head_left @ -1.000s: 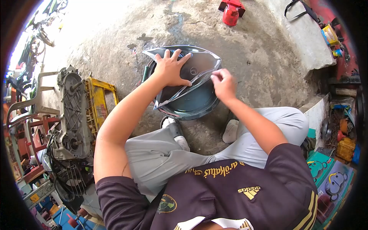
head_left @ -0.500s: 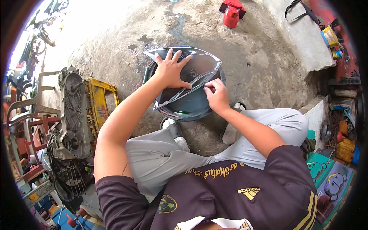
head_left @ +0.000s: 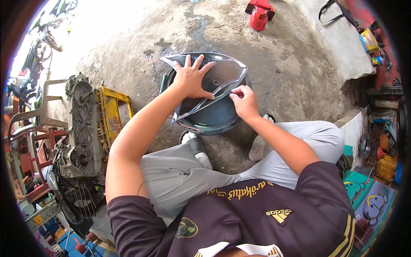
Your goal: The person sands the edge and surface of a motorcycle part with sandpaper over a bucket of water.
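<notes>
A clear, smoky lens-like cover point(head_left: 229, 70) with pale edges lies across the top of a round dark basin point(head_left: 214, 118) on the floor. My left hand point(head_left: 191, 80) rests on the cover with its fingers spread wide. At the cover's lower right edge, my right hand point(head_left: 244, 100) has its thumb and fingertips pinched together; whatever they hold is too small to make out. Liquid or a dark blue-green bottom shows inside the basin.
A metal engine casing point(head_left: 81, 128) and a yellow crate point(head_left: 112, 113) stand at the left. A red part point(head_left: 259, 16) lies on the concrete beyond the basin. A concrete ledge point(head_left: 342, 51) runs along the right, with cluttered parts behind it.
My right hand has come left and down from the cover's right corner, then shifted slightly back right along the edge. My left hand stays spread on the cover.
</notes>
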{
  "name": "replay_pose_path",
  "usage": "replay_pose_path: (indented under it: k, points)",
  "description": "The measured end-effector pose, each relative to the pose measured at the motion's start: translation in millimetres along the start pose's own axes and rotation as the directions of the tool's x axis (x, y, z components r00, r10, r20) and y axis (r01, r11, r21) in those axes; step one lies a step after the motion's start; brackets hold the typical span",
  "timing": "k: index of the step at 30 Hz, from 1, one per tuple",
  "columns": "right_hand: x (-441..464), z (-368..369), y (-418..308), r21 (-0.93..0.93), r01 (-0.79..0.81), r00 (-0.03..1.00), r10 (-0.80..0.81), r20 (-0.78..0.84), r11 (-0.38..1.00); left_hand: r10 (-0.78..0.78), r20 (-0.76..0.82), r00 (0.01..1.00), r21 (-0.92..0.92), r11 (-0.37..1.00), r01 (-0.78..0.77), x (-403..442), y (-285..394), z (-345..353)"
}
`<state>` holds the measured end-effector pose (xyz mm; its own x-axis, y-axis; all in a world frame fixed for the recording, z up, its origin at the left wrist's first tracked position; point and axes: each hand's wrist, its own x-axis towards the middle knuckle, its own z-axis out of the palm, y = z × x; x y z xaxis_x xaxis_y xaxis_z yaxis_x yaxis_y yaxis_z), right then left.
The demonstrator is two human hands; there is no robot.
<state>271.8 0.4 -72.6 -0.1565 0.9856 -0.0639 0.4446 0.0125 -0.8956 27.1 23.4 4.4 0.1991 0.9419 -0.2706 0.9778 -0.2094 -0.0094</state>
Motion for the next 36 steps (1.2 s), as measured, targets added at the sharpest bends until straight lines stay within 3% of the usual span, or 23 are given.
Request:
replay_pose_path:
  k: [3, 5, 7, 11, 16, 19, 22, 27, 29, 30, 31, 33, 36]
  points:
    - [-15, 3, -10, -0.046, 0.002, 0.998, 0.001, 0.068, 0.999, -0.006, 0.02, 1.0, 0.023, 1.0, 0.005, 2, 0, 0]
    - [-16, 3, -17, 0.035, 0.005, 0.994, -0.009, 0.108, 0.999, -0.006, 0.019, 1.0, 0.016, 1.0, 0.006, 3, 1, -2]
    - [-4, 2, -4, 0.046, 0.028, 0.997, -0.031, 0.069, 0.999, -0.012, 0.021, 1.0, 0.008, 1.0, 0.012, 1, 1, -1]
    - [-3, 2, -3, 0.015, -0.08, 0.994, 0.078, 0.074, 0.997, -0.013, -0.02, 1.0, -0.001, 1.0, 0.013, 0, 1, 2]
    - [-8, 0, -18, -0.018, -0.016, 0.988, 0.018, 0.151, 1.0, -0.031, 0.009, 0.999, -0.018, 0.999, 0.031, 1, 4, -6]
    - [17, -12, -10, -0.009, -0.076, 0.963, 0.075, 0.259, 0.997, -0.044, -0.001, 0.999, -0.025, 0.999, 0.044, 0, 5, -6]
    - [46, -42, -29, -0.078, -0.068, 0.819, 0.1, 0.565, 0.995, -0.036, -0.015, 0.999, -0.059, 0.998, 0.035, 0, 3, -5]
    - [58, -60, -54, 0.02, -0.033, 0.907, 0.022, 0.42, 0.999, -0.07, -0.037, 0.997, -0.195, 0.979, 0.061, 4, 1, -10]
    - [51, -52, -53, 0.086, 0.223, 0.943, -0.237, 0.232, 0.971, -0.085, -0.061, 0.995, -0.26, 0.963, 0.067, 8, -4, -12]
    - [41, -55, -74, 0.024, 0.32, 0.921, -0.316, 0.228, 0.947, -0.102, -0.081, 0.991, -0.324, 0.943, 0.07, 11, -9, -11]
    - [42, -53, -72, 0.024, 0.319, 0.921, -0.316, 0.227, 0.947, -0.1, -0.081, 0.992, -0.323, 0.944, 0.069, 14, -14, -8]
    - [46, -50, -67, -0.115, 0.669, 0.743, -0.659, 0.116, 0.734, -0.08, -0.133, 0.988, -0.438, 0.899, 0.013, 19, -21, -4]
    - [48, -55, -65, -0.18, 0.668, 0.742, -0.665, 0.085, 0.722, -0.075, -0.143, 0.987, -0.487, 0.873, -0.004, 19, -26, 0]
